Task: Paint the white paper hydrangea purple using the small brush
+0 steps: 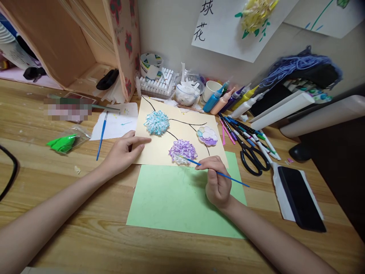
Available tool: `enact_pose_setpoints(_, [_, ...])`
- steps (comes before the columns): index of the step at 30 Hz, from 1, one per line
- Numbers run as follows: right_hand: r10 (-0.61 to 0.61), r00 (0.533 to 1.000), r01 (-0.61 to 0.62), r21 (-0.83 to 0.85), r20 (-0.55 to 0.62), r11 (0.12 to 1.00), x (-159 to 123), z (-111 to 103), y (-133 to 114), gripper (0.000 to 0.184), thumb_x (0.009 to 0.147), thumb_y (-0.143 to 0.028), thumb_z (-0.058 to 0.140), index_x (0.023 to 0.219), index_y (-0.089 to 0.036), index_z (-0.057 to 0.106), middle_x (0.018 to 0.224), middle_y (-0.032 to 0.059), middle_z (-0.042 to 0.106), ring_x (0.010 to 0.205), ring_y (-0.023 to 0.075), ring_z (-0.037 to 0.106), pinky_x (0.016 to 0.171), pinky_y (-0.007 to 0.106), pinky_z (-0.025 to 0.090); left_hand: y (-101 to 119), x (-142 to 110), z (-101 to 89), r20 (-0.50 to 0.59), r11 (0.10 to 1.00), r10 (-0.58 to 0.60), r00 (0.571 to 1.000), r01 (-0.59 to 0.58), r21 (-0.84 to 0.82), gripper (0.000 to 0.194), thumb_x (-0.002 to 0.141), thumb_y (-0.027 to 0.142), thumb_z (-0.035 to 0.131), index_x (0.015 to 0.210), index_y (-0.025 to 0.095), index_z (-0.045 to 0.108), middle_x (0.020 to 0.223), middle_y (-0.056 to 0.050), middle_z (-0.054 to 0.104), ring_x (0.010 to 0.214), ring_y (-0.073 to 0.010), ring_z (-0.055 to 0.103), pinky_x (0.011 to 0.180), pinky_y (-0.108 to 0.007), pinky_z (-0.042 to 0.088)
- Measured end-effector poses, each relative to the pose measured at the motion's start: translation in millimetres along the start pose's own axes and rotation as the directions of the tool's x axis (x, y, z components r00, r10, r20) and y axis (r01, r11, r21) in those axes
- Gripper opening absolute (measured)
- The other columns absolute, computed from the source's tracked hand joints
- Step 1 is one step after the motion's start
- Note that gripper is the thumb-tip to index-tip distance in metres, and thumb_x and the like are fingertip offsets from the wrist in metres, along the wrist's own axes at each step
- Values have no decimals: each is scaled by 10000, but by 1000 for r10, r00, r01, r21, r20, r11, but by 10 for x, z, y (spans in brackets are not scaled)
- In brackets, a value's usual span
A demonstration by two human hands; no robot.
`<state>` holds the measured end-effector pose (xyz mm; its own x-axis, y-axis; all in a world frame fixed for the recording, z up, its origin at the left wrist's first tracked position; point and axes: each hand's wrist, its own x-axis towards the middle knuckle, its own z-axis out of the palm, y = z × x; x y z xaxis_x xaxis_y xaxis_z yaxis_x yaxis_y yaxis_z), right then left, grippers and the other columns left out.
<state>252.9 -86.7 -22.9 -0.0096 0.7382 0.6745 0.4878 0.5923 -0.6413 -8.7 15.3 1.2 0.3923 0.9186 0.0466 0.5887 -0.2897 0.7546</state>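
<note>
My right hand (218, 182) grips a thin blue paintbrush (232, 179), its tip touching the purple paper-shred flower (183, 149), whose lower edge is still white. Fingers stretched, my left hand (125, 150) rests at the left edge of a cream sheet (148, 154). On that sheet are black branch lines, a blue-and-white shredded flower (156, 123) and a small flower-shaped palette (207, 136) with purple and bluish paint in its wells. A green sheet (182, 201) lies partly under the cream one.
Paint bottles (224, 99), a bowl of paper strips (188, 89) and a marker box (158, 83) stand along the back. Black scissors (253, 158), loose pens and a black phone-like slab (300, 198) lie right. Another brush (102, 135) and a green packet (64, 144) lie left.
</note>
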Motion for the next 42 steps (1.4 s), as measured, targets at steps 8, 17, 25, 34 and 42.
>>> enact_pose_setpoints(8, [-18, 1000, 18, 15, 14, 1000, -5, -13, -16, 207, 953, -157, 385, 954, -209, 585, 796, 34, 618, 779, 181, 565, 705, 352, 422, -8, 3, 5, 4, 1000, -1, 1000, 1, -8, 353, 888, 280, 506, 1143, 144, 711, 729, 22, 344, 660, -153, 414, 645, -299, 330])
enact_pose_setpoints(17, [-21, 999, 22, -20, 24, 1000, -11, -19, -17, 207, 950, -181, 384, 941, -221, 587, 786, 32, 626, 755, 189, 573, 692, 361, 432, -21, 6, 2, 0, 1000, 9, 1000, -9, 3, 355, 887, 287, 504, 1141, 153, 712, 728, 20, 353, 664, -157, 424, 651, -305, 340])
enact_pose_setpoints(25, [-79, 994, 78, 17, 69, 997, -9, -28, -26, 200, 945, -172, 382, 949, -223, 575, 766, 24, 630, 735, 182, 574, 685, 354, 430, -7, -10, 0, 0, 1000, 1, 1000, -1, 10, 351, 887, 288, 498, 1136, 166, 714, 732, 22, 348, 663, -150, 420, 665, -295, 357])
enact_pose_setpoints(34, [-22, 996, 24, -25, 88, 999, -4, -19, -33, 202, 941, -170, 388, 926, -232, 580, 759, 26, 631, 740, 192, 585, 660, 355, 429, -2, 1, 4, -3, 1000, -7, 1000, 7, 22, 341, 882, 302, 505, 1121, 189, 720, 729, 21, 355, 650, -147, 421, 659, -281, 376])
enact_pose_setpoints(42, [-39, 997, 40, -18, 69, 999, -5, -16, -27, 205, 945, -162, 382, 930, -218, 579, 772, 29, 623, 747, 182, 572, 672, 352, 429, 7, -8, 1, -4, 1000, -4, 1000, 4, 7, 357, 883, 292, 500, 1129, 151, 718, 733, 20, 350, 654, -149, 415, 669, -289, 373])
